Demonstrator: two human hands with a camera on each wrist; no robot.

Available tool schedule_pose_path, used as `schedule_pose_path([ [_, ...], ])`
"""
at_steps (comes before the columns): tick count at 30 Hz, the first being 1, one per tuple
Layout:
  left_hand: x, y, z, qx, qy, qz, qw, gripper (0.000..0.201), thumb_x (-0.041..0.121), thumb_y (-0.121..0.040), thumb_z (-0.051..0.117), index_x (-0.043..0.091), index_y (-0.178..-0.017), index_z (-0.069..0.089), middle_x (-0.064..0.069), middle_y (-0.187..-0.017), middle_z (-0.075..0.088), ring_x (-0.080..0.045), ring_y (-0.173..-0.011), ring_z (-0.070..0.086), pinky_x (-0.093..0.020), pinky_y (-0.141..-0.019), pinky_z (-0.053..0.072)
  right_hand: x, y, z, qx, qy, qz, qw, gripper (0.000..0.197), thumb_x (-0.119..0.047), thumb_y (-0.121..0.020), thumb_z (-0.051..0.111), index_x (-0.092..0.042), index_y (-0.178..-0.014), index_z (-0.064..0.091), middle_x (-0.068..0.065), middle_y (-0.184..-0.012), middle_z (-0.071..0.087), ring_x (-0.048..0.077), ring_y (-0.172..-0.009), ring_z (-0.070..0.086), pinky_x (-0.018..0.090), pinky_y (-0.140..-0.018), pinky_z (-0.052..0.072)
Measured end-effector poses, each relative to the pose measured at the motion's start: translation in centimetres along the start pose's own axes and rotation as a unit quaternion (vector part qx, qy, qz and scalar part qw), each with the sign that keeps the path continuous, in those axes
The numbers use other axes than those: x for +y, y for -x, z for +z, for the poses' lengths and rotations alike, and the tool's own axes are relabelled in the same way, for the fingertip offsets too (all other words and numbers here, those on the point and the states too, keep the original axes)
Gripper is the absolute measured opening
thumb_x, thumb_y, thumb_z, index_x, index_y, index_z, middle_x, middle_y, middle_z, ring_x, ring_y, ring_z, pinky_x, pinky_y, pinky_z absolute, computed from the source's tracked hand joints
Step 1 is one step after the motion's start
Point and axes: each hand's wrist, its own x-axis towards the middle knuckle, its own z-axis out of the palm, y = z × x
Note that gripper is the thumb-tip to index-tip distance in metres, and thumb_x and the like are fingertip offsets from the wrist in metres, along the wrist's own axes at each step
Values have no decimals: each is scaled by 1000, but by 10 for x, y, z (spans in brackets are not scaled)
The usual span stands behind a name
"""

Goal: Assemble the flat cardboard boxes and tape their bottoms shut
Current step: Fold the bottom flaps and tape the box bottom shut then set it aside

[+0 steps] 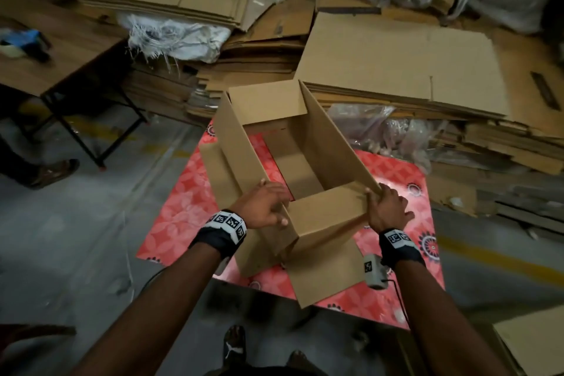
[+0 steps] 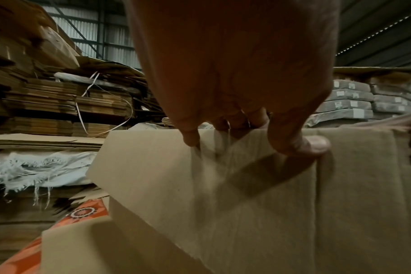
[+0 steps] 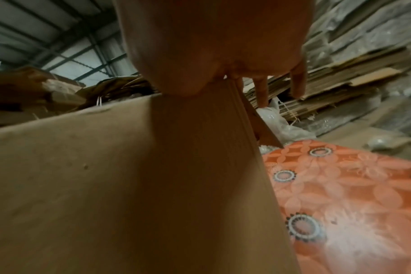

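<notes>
On a surface (image 1: 393, 168) covered with a red flower-patterned cloth stands an opened cardboard box (image 1: 293, 162), squared into a tube with its flaps loose and the cloth visible through its middle, so the bottom appears not yet closed or taped. The person's left hand (image 1: 262, 206) grips the box's near-left top corner, fingers curled over the edge and thumb on the outer wall. The right hand (image 1: 387, 206) pinches the near-right corner, thumb inside, some fingers spread free beyond it. Holding two neighbouring corners likely keeps the walls square while the box is shaped or turned over. Beyond the box lie stacks of flat cardboard (image 1: 396, 61), probably the supply waiting to be assembled, with a frayed white sack (image 1: 177, 36) to their left. No printing can be read on the box; both wristbands (image 1: 227, 221) carry black-and-white square code markers, not words.
</notes>
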Motion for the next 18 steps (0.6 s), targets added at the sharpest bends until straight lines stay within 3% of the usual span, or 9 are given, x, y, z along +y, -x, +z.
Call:
schedule_pose_path([
  [3,1,1,1,2,-8,-4,1000,34,43,-80,77,24,-108,69,3,-125,60,-17,-128,45,-43,-117,21,-8,5,-2,58,45,-39,997,44,-29,-96,55,-10,-136,49,20,-143,44,41,-143,26,67,-112,20],
  [5,2,4,3,15,-45,-5,999,35,47,-85,71,22,-109,68,4,-120,61,-17,-122,47,-42,-115,24,-23,11,-5,86,63,-141,984,47,-21,-88,56,-6,-132,52,23,-139,46,43,-138,34,63,-109,27],
  [8,9,7,8,26,-121,-25,992,45,58,-87,50,24,-111,67,6,-118,64,-18,-122,49,-45,-115,22,-55,26,1,-9,59,-289,956,48,-30,-89,50,-8,-131,60,20,-135,52,43,-131,45,55,-104,35],
  [10,19,7,11,17,-180,-42,983,42,57,-90,49,27,-115,65,9,-121,63,-18,-123,49,-46,-111,20,-75,33,11,-107,52,-321,939,50,-40,-94,45,-23,-140,56,8,-148,47,36,-139,36,52,-107,29],
  [13,40,2,19,8,-235,-82,968,46,56,-95,50,25,-128,58,7,-132,58,-17,-126,46,-47,-108,23,-94,28,22,-185,112,-358,908,44,-49,-102,44,-40,-144,52,-5,-161,35,35,-145,24,58,-114,21],
  [16,64,-2,30,34,-217,-144,965,62,75,-90,45,24,-125,56,5,-129,60,-17,-125,48,-42,-100,30,-95,19,22,-215,204,-393,870,39,-48,-104,38,-39,-138,55,-10,-155,43,35,-146,23,58,-114,17],
  [18,78,-3,34,67,-192,-201,958,86,92,-75,39,21,-119,56,2,-121,62,-20,-120,51,-42,-95,35,-93,17,14,-184,199,-417,868,41,-48,-104,34,-36,-138,54,-8,-150,47,33,-141,31,55,-109,23],
])
